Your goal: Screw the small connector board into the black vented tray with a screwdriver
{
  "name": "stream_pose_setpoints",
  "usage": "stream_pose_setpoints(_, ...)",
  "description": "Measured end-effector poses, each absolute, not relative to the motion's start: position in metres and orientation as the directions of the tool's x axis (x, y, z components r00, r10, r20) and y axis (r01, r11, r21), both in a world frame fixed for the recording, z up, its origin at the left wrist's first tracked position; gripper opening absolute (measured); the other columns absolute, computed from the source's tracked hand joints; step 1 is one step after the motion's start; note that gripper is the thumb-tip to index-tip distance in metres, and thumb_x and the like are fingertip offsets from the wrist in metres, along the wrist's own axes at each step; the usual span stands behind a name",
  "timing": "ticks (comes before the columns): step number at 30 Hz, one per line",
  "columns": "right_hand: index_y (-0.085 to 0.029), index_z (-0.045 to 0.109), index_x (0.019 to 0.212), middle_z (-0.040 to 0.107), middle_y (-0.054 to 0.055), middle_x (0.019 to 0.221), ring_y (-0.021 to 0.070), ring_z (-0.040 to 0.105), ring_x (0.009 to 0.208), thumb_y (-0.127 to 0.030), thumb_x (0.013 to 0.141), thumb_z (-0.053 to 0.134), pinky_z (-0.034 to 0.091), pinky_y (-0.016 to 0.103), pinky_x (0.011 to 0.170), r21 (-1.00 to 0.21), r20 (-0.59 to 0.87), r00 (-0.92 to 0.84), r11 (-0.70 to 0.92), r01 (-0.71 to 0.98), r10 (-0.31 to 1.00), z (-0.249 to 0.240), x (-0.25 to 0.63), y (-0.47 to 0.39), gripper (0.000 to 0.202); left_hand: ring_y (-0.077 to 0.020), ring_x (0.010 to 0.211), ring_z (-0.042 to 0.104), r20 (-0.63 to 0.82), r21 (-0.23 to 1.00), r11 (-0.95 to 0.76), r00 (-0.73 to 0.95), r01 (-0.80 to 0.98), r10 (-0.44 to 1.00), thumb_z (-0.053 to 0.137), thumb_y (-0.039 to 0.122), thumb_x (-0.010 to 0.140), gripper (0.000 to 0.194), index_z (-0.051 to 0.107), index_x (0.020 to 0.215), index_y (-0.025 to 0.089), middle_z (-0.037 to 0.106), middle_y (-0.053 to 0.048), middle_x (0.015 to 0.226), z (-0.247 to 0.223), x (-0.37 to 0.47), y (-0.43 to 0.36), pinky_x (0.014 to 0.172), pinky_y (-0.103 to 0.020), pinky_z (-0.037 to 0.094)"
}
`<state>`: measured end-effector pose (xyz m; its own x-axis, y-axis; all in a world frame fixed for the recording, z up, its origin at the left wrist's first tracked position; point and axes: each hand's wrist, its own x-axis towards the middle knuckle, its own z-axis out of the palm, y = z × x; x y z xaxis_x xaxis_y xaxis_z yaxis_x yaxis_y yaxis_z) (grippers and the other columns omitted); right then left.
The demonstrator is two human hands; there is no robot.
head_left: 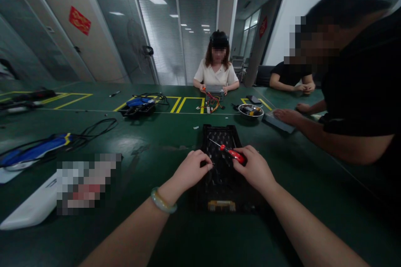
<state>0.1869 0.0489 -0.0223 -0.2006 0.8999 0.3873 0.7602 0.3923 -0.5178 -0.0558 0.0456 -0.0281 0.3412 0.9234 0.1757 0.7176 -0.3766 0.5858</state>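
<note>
A black plastic frame or case (219, 183) lies flat on the table in front of me, with a textured inside and a yellowish patch at its near edge. My right hand (255, 167) is closed around the red and black handle of a screwdriver (233, 154), over the case's right side. The thin metal shaft points up and to the left. My left hand (194, 167) is at the case's left edge, thumb and fingertips pinched together. Whatever lies between those fingertips is too small to make out.
On the green table (150, 225), a metal bowl (250, 111) of small parts stands ahead right. Blue tools with black cables (40, 150) and a white panel (31, 204) lie left. A black tray (138, 109) sits farther back. Across, a person handles a grey box (214, 90); another person leans in from the right.
</note>
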Motion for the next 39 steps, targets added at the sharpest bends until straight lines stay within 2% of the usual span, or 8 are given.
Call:
stream_pose_setpoints(9, -0.022, 0.064, 0.114, 0.062, 0.008, 0.112, 0.0222, 0.062, 0.103, -0.039, 0.093, 0.056, 0.049, 0.039, 0.092, -0.689, 0.505, -0.026, 0.421, 0.59, 0.863, -0.013, 0.19, 0.039, 0.028, -0.0206, 0.106, 0.052, 0.212, 0.621, -0.42, 0.374, 0.662, 0.903, 0.061, 0.029, 0.089, 0.009, 0.065, 0.087, 0.022, 0.062, -0.002, 0.107, -0.013, -0.065, 0.032, 0.101, -0.041, 0.039)
stream_pose_setpoints(11, -0.023, 0.057, 0.121, 0.063, 0.008, 0.117, 0.021, 0.066, 0.098, -0.041, 0.097, 0.05, 0.054, 0.038, 0.084, -0.788, 0.463, 0.0, 0.412, 0.458, 0.886, -0.015, 0.187, 0.037, 0.031, -0.0199, 0.106, 0.054, 0.24, 0.653, -0.435, 0.375, 0.62, 0.895, 0.06, 0.028, 0.09, 0.01, 0.062, 0.084, 0.021, 0.063, -0.002, 0.107, -0.012, -0.063, 0.031, 0.1, -0.04, 0.04)
stream_pose_setpoints(13, -0.024, 0.05, 0.125, 0.06, 0.01, 0.127, 0.0197, 0.07, 0.092, -0.041, 0.099, 0.045, 0.056, 0.034, 0.075, -0.889, 0.404, 0.003, 0.392, 0.235, 0.915, -0.017, 0.183, 0.035, 0.031, -0.019, 0.105, 0.056, 0.255, 0.715, -0.431, 0.369, 0.551, 0.894, 0.057, 0.027, 0.091, 0.012, 0.059, 0.082, 0.02, 0.064, -0.003, 0.106, -0.01, -0.061, 0.029, 0.099, -0.038, 0.041)
stream_pose_setpoints(16, -0.025, 0.048, 0.122, 0.055, 0.01, 0.133, 0.0188, 0.07, 0.094, -0.037, 0.098, 0.049, 0.057, 0.035, 0.079, -0.907, 0.417, -0.043, 0.419, 0.04, 0.908, -0.019, 0.179, 0.03, 0.027, -0.0177, 0.1, 0.058, 0.233, 0.831, -0.382, 0.372, 0.404, 0.898, 0.055, 0.03, 0.093, 0.013, 0.058, 0.087, 0.019, 0.063, -0.004, 0.104, -0.005, -0.057, 0.027, 0.094, -0.034, 0.044)
stream_pose_setpoints(21, -0.025, 0.059, 0.108, 0.056, 0.008, 0.119, 0.0212, 0.062, 0.108, -0.023, 0.088, 0.063, 0.052, 0.042, 0.096, -0.705, 0.623, -0.214, 0.659, 0.264, 0.752, -0.012, 0.178, 0.023, 0.02, -0.0165, 0.094, 0.056, 0.151, 0.932, -0.28, 0.451, 0.233, 0.88, 0.058, 0.038, 0.092, 0.019, 0.061, 0.094, 0.019, 0.058, -0.002, 0.097, 0.001, -0.053, 0.021, 0.09, -0.03, 0.045)
stream_pose_setpoints(24, -0.027, 0.065, 0.112, 0.056, 0.008, 0.117, 0.0225, 0.057, 0.114, -0.025, 0.084, 0.07, 0.051, 0.042, 0.099, -0.601, 0.649, -0.321, 0.724, 0.34, 0.69, -0.007, 0.179, 0.02, 0.028, -0.0163, 0.093, 0.055, 0.106, 0.948, -0.241, 0.513, 0.206, 0.852, 0.061, 0.039, 0.091, 0.019, 0.063, 0.091, 0.02, 0.057, -0.002, 0.097, 0.002, -0.052, 0.018, 0.088, -0.03, 0.044)
stream_pose_setpoints(30, -0.028, 0.071, 0.105, 0.056, 0.007, 0.116, 0.0187, 0.06, 0.108, -0.027, 0.088, 0.067, 0.054, 0.035, 0.092, -0.597, 0.588, -0.456, 0.739, 0.312, 0.668, -0.004, 0.181, 0.014, 0.018, -0.016, 0.095, 0.055, 0.052, 0.954, -0.22, 0.611, 0.203, 0.79, 0.063, 0.038, 0.09, 0.018, 0.066, 0.088, 0.02, 0.055, -0.002, 0.1, 0.006, -0.051, 0.016, 0.09, -0.029, 0.043)
stream_pose_setpoints(39, -0.026, 0.071, 0.1, 0.058, 0.006, 0.117, 0.0163, 0.061, 0.107, -0.025, 0.088, 0.065, 0.054, 0.03, 0.091, -0.579, 0.572, -0.507, 0.755, 0.308, 0.645, -0.003, 0.182, 0.011, 0.013, -0.0157, 0.094, 0.054, 0.063, 0.938, -0.252, 0.6, 0.237, 0.797, 0.062, 0.037, 0.091, 0.017, 0.065, 0.087, 0.021, 0.054, -0.001, 0.097, 0.005, -0.052, 0.018, 0.087, -0.028, 0.042)
